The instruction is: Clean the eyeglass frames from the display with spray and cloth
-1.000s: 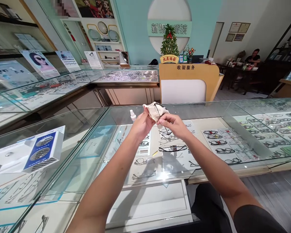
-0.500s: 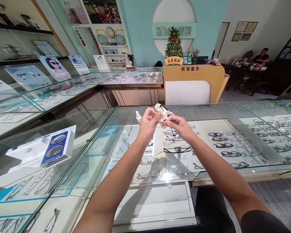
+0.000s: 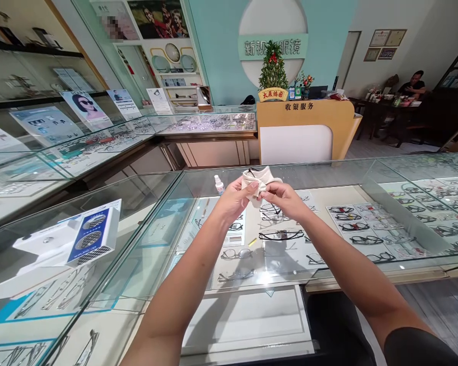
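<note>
My left hand (image 3: pixel 234 197) pinches a crumpled off-white cloth (image 3: pixel 262 176) in front of me, above the glass counter. My right hand (image 3: pixel 284 198) grips the same cloth from its right side, fingertips close to those of my left. A thin dark piece, like part of a glasses frame, shows at the cloth's top; the rest of it is hidden in the folds. Just left of my left hand a small white spray bottle (image 3: pixel 219 185) stands upright on the counter.
Rows of glasses (image 3: pixel 281 235) lie inside the glass display counter (image 3: pixel 343 274). At the left, a white and blue box (image 3: pixel 93 236) rests on the glass. Farther back are a wooden reception desk (image 3: pixel 305 114) and a seated person (image 3: pixel 414 86).
The cloth has been turned and spread, with more of it now standing up between my hands. My left hand has shifted slightly down. The far person's arm has moved.
</note>
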A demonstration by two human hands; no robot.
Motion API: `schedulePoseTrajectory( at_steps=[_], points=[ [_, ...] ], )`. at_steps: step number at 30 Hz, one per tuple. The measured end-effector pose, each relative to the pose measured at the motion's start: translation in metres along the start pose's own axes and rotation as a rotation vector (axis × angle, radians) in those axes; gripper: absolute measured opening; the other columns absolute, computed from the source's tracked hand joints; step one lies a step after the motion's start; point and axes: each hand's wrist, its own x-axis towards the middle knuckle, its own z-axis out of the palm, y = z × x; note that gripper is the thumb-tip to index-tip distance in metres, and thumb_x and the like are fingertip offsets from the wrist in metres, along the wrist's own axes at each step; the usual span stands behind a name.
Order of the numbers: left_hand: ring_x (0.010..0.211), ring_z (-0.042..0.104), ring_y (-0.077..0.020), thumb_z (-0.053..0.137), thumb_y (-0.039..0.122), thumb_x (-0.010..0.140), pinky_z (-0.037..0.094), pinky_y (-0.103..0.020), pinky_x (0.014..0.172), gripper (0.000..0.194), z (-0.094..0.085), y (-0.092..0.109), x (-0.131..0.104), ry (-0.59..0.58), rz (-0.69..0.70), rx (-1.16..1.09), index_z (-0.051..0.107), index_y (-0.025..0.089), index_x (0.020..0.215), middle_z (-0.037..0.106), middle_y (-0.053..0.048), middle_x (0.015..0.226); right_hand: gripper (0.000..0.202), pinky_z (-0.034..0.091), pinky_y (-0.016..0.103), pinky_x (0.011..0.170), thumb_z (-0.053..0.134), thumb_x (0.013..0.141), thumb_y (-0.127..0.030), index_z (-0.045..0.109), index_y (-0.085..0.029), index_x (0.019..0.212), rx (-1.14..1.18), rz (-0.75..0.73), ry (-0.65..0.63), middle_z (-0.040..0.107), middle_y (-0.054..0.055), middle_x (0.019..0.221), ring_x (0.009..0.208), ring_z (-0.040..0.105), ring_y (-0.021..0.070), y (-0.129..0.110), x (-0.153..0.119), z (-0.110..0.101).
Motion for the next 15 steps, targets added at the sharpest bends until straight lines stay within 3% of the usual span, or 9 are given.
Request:
schedulePoseTrajectory(
  at_steps=[4, 7, 11, 15],
  points=[
    [0.072, 0.062, -0.0149, 0.096, 0.044, 0.075, 0.05, -0.03, 0.072, 0.044, 0.004, 0.003, -0.003, -0.043, 0.075, 0.06, 0.074, 0.018, 0.103, 0.07, -0.003, 0.085, 0.042, 0.05, 0.038, 0.088, 0.08, 0.087, -0.063, 0.079, -0.021, 0.089, 0.072, 0.001, 0.009, 0.077, 0.006, 0.095, 0.092, 0.067, 0.0228, -0.012, -0.003, -0.004],
    [0.074, 0.063, -0.016, 0.094, 0.045, 0.077, 0.051, -0.03, 0.073, 0.04, 0.008, 0.014, -0.003, -0.037, 0.172, 0.189, 0.076, 0.019, 0.102, 0.072, -0.003, 0.086, 0.045, 0.051, 0.038, 0.082, 0.08, 0.086, -0.066, 0.08, -0.021, 0.086, 0.041, 0.002, -0.004, 0.076, 0.006, 0.091, 0.088, 0.067, 0.0225, -0.029, 0.0, -0.011],
    [0.069, 0.064, -0.0151, 0.093, 0.043, 0.078, 0.052, -0.028, 0.067, 0.036, 0.014, 0.047, 0.006, -0.039, 0.279, 0.302, 0.077, 0.018, 0.097, 0.071, -0.003, 0.078, 0.049, 0.051, 0.035, 0.075, 0.076, 0.088, -0.07, 0.08, -0.021, 0.087, -0.063, -0.06, -0.086, 0.073, 0.005, 0.086, 0.085, 0.064, 0.0209, -0.062, 0.019, -0.022],
    [0.059, 0.062, -0.0126, 0.096, 0.051, 0.073, 0.05, -0.025, 0.054, 0.041, 0.033, 0.086, 0.02, 0.063, 0.463, 0.344, 0.075, 0.018, 0.087, 0.071, -0.002, 0.075, 0.049, 0.051, 0.034, 0.079, 0.077, 0.087, -0.071, 0.079, -0.022, 0.088, -0.103, -0.157, -0.156, 0.072, 0.004, 0.088, 0.089, 0.063, 0.0198, -0.103, 0.043, -0.025]
  ],
)
